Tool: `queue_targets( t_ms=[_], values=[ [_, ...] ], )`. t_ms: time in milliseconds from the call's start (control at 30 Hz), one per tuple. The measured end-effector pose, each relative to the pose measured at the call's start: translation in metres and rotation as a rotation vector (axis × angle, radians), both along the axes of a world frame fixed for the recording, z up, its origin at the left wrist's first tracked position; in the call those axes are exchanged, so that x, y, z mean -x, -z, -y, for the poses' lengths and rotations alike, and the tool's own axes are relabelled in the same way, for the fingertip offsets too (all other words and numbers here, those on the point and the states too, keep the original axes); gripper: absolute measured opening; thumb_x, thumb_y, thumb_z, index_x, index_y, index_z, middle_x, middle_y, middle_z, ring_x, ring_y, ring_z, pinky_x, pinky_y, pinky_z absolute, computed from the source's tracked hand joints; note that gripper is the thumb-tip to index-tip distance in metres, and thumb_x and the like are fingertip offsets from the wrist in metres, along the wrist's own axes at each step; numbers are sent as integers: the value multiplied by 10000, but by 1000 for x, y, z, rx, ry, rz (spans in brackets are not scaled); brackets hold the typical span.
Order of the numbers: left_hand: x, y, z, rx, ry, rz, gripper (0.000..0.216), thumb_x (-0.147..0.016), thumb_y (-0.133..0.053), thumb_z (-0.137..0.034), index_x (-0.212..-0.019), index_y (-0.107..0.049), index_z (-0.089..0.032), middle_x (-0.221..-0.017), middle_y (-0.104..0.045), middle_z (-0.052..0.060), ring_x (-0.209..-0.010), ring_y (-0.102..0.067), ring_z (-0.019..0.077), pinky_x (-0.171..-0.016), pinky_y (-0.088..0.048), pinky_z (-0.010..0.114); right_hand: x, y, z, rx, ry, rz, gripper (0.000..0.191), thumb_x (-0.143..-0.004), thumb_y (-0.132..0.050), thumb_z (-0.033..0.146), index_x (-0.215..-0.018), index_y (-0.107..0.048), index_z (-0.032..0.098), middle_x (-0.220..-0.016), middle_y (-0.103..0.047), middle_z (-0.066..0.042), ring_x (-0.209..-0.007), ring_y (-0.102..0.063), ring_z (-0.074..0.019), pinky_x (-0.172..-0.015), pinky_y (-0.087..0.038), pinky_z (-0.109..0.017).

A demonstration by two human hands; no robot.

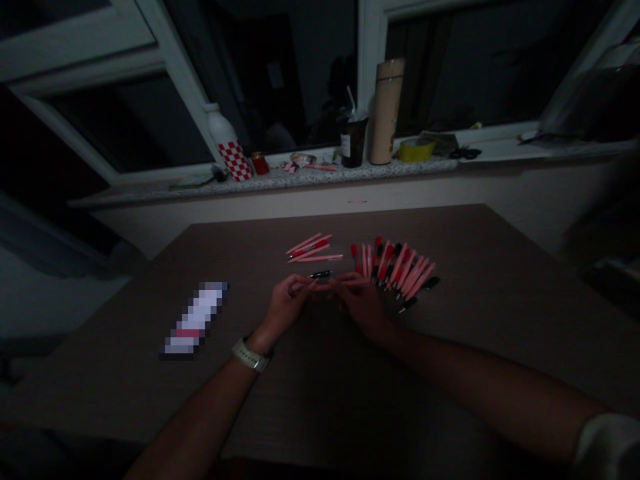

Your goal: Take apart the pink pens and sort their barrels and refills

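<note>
Two bare arms are reaching out over a brown table (500, 267) in a very dark room. A pale watch (250, 355) is sitting on the left wrist. The left hand (286, 307) is pinching the left end of a pink pen (327, 285). The right hand (363, 305) is pinching the right end. The pen is lying sideways between the two hands, just above the middle of the table. It looks like one pen, but the light is too dim to be sure.

A small black pen (320, 274) is lying just behind the hands. To the left, a blurred-out flat thing (195, 320) is lying on the table by itself. To the right of the hands, a big pile of pens (400, 267) in pink, red and black is spreading out like a fan. A little bunch of pink pens (313, 248) is lying a bit farther back.

Past the table, a stone window ledge (150, 190) is running along the wall. A red and white checked bottle (231, 147), a small red jar (259, 163), a dark cup (354, 140), a tall tan flask (386, 110) and a yellow tape roll (415, 149) are standing on it. The windows (490, 60) behind are showing only black.
</note>
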State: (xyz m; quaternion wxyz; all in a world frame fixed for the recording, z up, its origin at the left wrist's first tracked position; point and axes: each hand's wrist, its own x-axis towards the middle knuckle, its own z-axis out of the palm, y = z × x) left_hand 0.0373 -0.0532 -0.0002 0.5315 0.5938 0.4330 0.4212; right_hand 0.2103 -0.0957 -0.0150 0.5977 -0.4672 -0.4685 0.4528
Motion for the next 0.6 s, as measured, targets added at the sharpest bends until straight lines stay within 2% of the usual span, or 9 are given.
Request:
queue_targets(
  t_ms=[67, 200, 267, 333, 367, 433, 500, 533, 600],
  values=[
    [1, 0, 0, -6, -6, 0, 357, -732, -791, -431, -878, -620, -154, -836, -752, 46, -683, -675, 146, -651, -496, 237, 0, -1, 0, -8, -17, -10, 357, -767, -709, 518, -818, -714, 165, -719, -687, -22, -464, -526, -100, -409, -369, -212],
    [2, 3, -1, -2, 13, 1, 351, -738, -785, -432, -880, -615, -159, -849, -754, 52, -694, -679, 153, -652, -502, 244, -3, -4, 1, -32, 0, 137, 382, -839, -641, 497, -690, -742, 160, -647, -622, -19, -486, -506, -95, -435, -363, -210],
    [2, 3, -2, -15, 23, -6, 358, -738, -782, -442, -886, -617, -160, -850, -754, 54, -703, -683, 159, -655, -505, 248, -3, -5, 2, -48, 4, 139, 380, -841, -639, 500, -712, -759, 164, -770, -658, -44, -505, -509, -87, -438, -372, -208],
    [3, 3, -2, -27, 11, -13, 365, -734, -784, -451, -884, -620, -162, -834, -751, 49, -695, -682, 159, -645, -500, 245, -3, -5, 2, -72, -26, 89, 345, -810, -672, 506, -809, -775, 176, -970, -680, -66, -518, -515, -77, -433, -386, -208],
    [3, 2, -2, -28, 1, -18, 367, -729, -787, -453, -881, -622, -163, -824, -749, 46, -685, -680, 157, -637, -496, 242, -3, -4, 1, -81, -44, 70, 341, -801, -682, 507, -849, -774, 182, -997, -682, -66, -514, -514, -77, -430, -388, -210],
    [2, 1, -2, -25, -7, -30, 368, -721, -792, -453, -874, -623, -164, -817, -749, 43, -667, -674, 152, -622, -487, 235, -2, 0, 0, -71, -58, 73, 349, -818, -668, 513, -836, -763, 177, -838, -687, -44, -487, -500, -86, -429, -380, -213],
    [2, 0, -1, -21, 5, -31, 368, -721, -791, -455, -872, -621, -165, -841, -755, 51, -671, -676, 152, -629, -491, 239, -2, 4, -1, -43, -32, 105, 382, -849, -636, 519, -733, -734, 168, -640, -632, -16, -475, -499, -103, -434, -368, -216],
    [2, 0, -1, -20, 14, -26, 367, -724, -788, -454, -873, -619, -165, -861, -759, 57, -683, -681, 156, -639, -497, 244, -1, 6, -2, -34, -17, 110, 388, -853, -634, 519, -715, -721, 167, -608, -617, -11, -477, -504, -109, -435, -365, -217],
    [1, 0, -1, -20, 21, -13, 361, -733, -781, -451, -874, -615, -164, -881, -761, 68, -702, -690, 167, -652, -508, 258, -1, 7, -2, -28, -8, 83, 338, -822, -674, 507, -807, -719, 172, -654, -643, -10, -483, -518, -114, -430, -369, -219]
  ],
)
